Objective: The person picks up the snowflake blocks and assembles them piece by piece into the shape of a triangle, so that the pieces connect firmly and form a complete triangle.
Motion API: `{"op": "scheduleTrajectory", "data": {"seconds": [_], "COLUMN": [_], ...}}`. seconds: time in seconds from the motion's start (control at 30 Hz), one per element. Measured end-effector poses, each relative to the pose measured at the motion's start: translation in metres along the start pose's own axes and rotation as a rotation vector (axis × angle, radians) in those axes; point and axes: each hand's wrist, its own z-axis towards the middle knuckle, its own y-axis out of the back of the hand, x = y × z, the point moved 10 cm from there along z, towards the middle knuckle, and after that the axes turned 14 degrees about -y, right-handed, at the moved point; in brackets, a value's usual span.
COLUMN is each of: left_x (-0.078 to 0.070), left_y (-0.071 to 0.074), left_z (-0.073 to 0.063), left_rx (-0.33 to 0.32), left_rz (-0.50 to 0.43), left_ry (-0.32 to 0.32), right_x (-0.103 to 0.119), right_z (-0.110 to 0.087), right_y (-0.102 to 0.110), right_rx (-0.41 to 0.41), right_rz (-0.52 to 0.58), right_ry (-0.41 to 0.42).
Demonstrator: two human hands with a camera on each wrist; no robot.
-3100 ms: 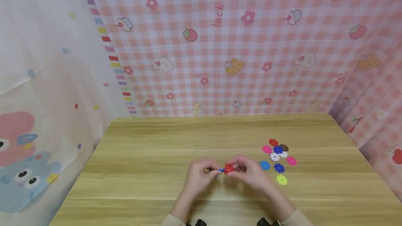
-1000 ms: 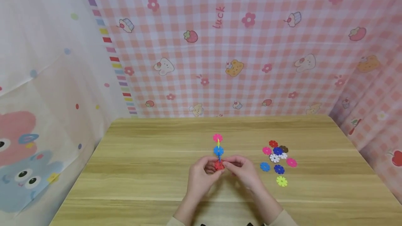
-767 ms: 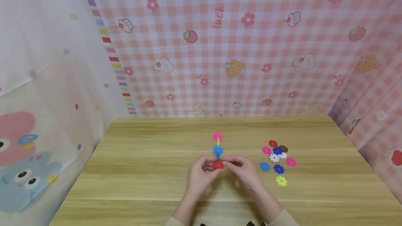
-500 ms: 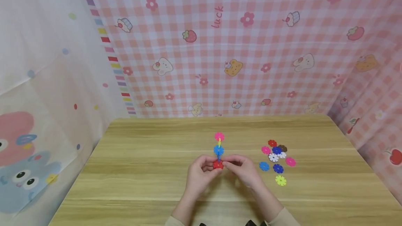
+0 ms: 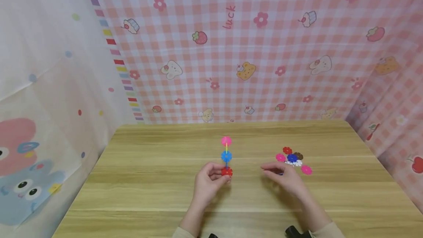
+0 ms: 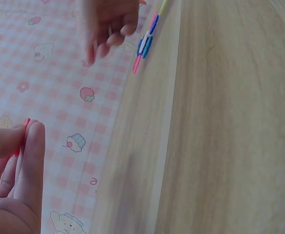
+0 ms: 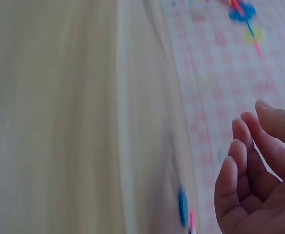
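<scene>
Evidently the left hand (image 5: 209,181) does the holding: its thumb and fingers pinch a red disc (image 5: 227,172) at the near end of a short chain. From there the chain runs out past the fingertips – a dark blue piece (image 5: 226,164) seen edge-on, a light blue disc (image 5: 226,156), a thin yellow piece (image 5: 226,147), also edge-on, and a bright pink disc (image 5: 226,141) at the far end. Whether the chain stands quite upright or tilts away from the hand is hard to tell.

The right hand (image 5: 288,180) is apart from the chain, well to the right of the left hand. It is loose, its fingers gently bent and its thumb clear of the fingertips, holding nothing.

Just beyond the right hand, notched discs lie loosely grouped on the worktop (image 5: 158,172): a red one (image 5: 287,150) farthest off, a brown one (image 5: 299,156), a dark blue one (image 5: 292,158) lying over its neighbours, a small pink one (image 5: 280,157) and a white one (image 5: 298,163). Another pink one (image 5: 306,170) lies to the right of that hand's knuckles – and the hand hides part of the group. Beyond both hands hangs a pink checked cloth (image 5: 228,49).
</scene>
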Motion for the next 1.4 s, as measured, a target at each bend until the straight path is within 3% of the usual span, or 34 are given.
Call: {"op": "scheduleTrajectory", "data": {"seconds": [0.13, 0.5, 0.93, 1.4], "left_x": [0.002, 0.000, -0.001, 0.001], "left_y": [0.001, 0.004, 0.006, 0.003], "left_z": [0.000, 0.000, 0.001, 0.001], "left_rx": [-0.007, -0.016, 0.015, 0.037], "left_rz": [-0.043, -0.060, -0.005, -0.015], "left_ry": [0.025, 0.036, 0.038, 0.059], "right_x": [-0.020, -0.063, -0.070, -0.070], "right_z": [-0.002, -0.018, -0.020, -0.021], "right_y": [0.029, 0.060, 0.061, 0.058], "right_rx": [-0.031, 0.094, 0.136, 0.135], "right_rz": [-0.016, -0.104, -0.266, -0.308], "right_ry": [-0.055, -0.072, -0.051, -0.006]}}
